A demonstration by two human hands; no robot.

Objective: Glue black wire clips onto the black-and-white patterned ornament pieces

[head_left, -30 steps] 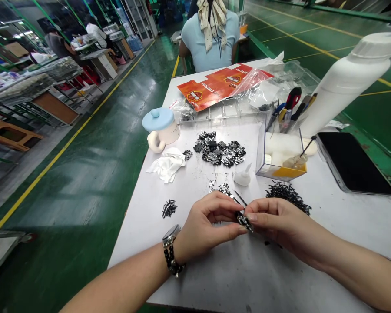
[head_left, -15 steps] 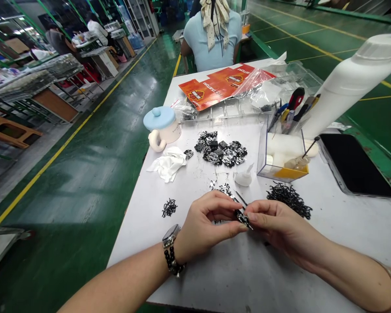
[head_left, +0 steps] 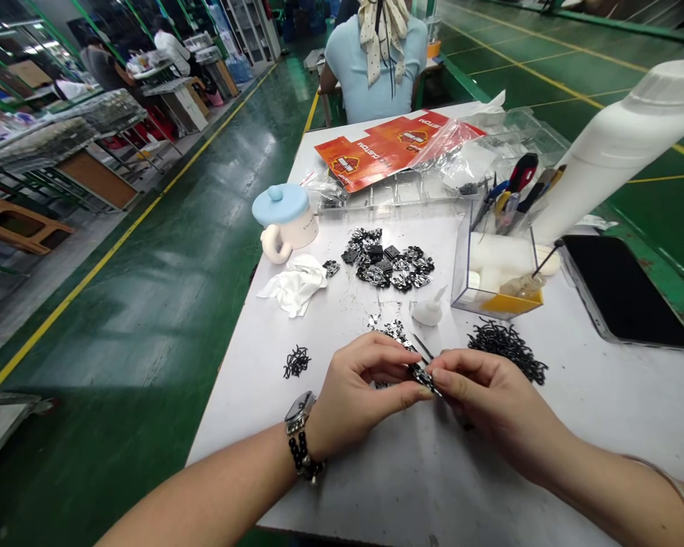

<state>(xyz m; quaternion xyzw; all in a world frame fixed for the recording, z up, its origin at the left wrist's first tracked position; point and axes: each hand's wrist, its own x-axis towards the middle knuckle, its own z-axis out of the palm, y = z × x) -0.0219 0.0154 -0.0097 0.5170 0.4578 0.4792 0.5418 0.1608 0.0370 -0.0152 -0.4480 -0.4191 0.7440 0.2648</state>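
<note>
My left hand (head_left: 370,376) pinches a small black and silver part (head_left: 422,376) between thumb and fingers. My right hand (head_left: 484,387) is closed too, its thumb and forefinger meeting at the part's right side. Thin, dark, pointed tweezers (head_left: 422,347) stick out above the right fingers; the rest of them is mostly hidden by that hand. Just beyond the hands lie small silver pieces (head_left: 396,330), partly covered by the left fingers. A pile of short black bent pieces (head_left: 507,349) is beside the right hand, and a smaller pile (head_left: 297,362) is left of the left hand.
Farther back are a heap of black and silver parts (head_left: 384,262), a small white dropper bottle (head_left: 429,310), crumpled tissue (head_left: 297,285) and a lidded mug (head_left: 285,220). A clear tool box (head_left: 493,292), tall white bottle (head_left: 615,144) and phone (head_left: 627,289) stand right. Ahead sits a person (head_left: 376,68).
The view shifts slightly. Both hands stay together around the small part, with only slight finger movement.
</note>
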